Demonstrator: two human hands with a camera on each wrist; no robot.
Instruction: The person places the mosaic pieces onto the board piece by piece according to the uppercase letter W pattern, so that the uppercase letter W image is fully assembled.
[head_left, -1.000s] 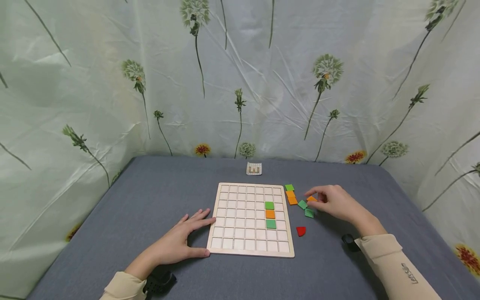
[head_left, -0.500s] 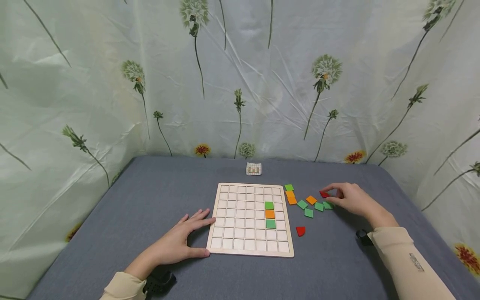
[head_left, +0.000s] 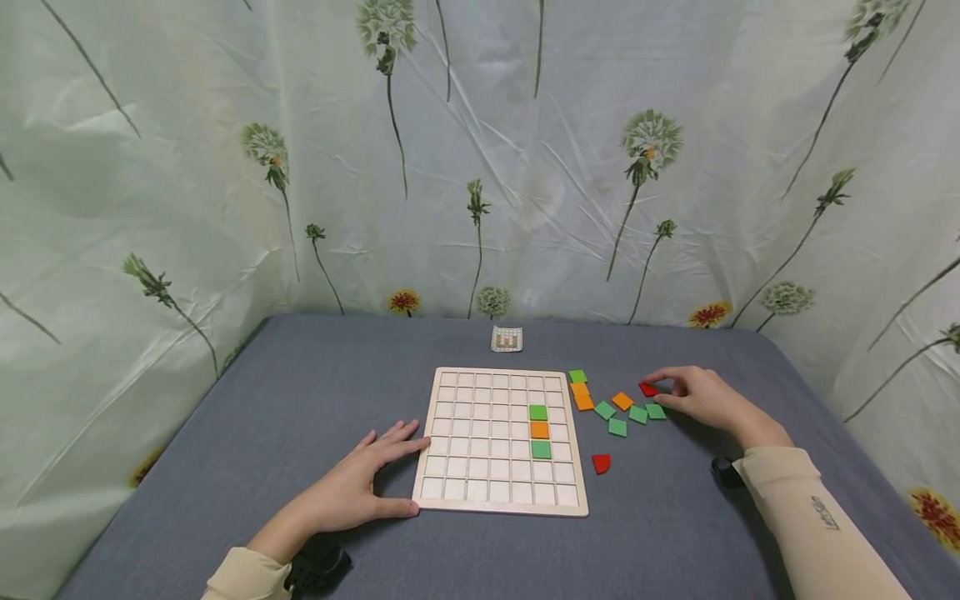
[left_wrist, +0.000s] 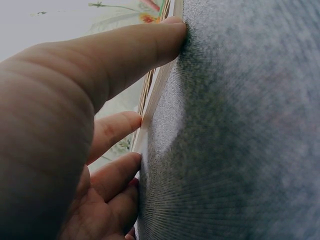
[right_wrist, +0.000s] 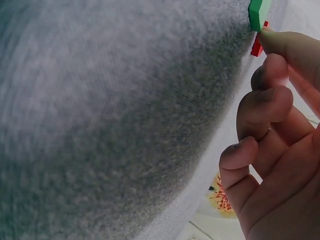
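Observation:
A pale wooden grid board (head_left: 502,507) lies on the table. In its right part sit a light green tile (head_left: 537,412), an orange tile (head_left: 539,430) and a darker green tile (head_left: 541,450). My left hand (head_left: 363,483) rests at the board's left edge, fingers spread, thumb at the near corner; the left wrist view shows fingertips against the board's edge. Right of the board, my right hand (head_left: 705,400) pinches a red tile (head_left: 647,389) between thumb and index finger, low over the table. In the right wrist view, a green tile (right_wrist: 258,14) lies beside the thumb.
Several loose green and orange tiles lie between the board and my right hand, among them an orange tile (head_left: 622,402). A red quarter-round piece (head_left: 602,463) is nearer me. A small patterned card (head_left: 507,339) lies behind the board. A flowered curtain (head_left: 555,208) hangs behind the table.
My right hand has moved right, from over the green and orange tiles to the red tile, uncovering the tiles it hid. My left hand and the board have stayed put.

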